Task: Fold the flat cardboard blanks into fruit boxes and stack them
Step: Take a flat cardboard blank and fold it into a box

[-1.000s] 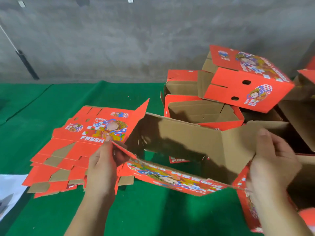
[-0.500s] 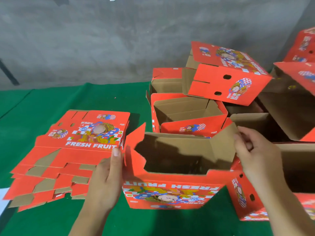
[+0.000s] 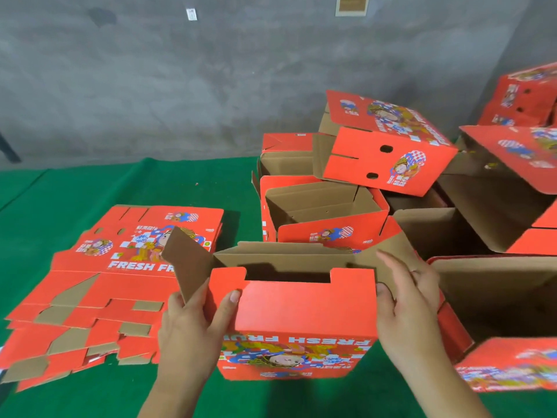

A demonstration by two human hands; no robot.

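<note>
A half-folded red fruit box [image 3: 301,315] stands in front of me on the green table, its brown inside open at the top and its print upside down toward me. My left hand [image 3: 196,327] grips its left corner, fingers round the red front flap, next to a raised brown side flap [image 3: 188,263]. My right hand [image 3: 407,309] holds the right side, thumb on the front flap and fingers against the brown right flap. A stack of flat red blanks [image 3: 114,279] lies to the left.
Folded red boxes pile up behind and to the right: an open one [image 3: 319,212] just behind, one tipped on its side [image 3: 388,146] on top, more at the right edge [image 3: 518,101]. Another open box [image 3: 497,300] sits at my right. Grey wall behind.
The near red flap has been folded up and over the box's front opening. Both hands moved onto its corners, and the left side flap now stands up brown side out.
</note>
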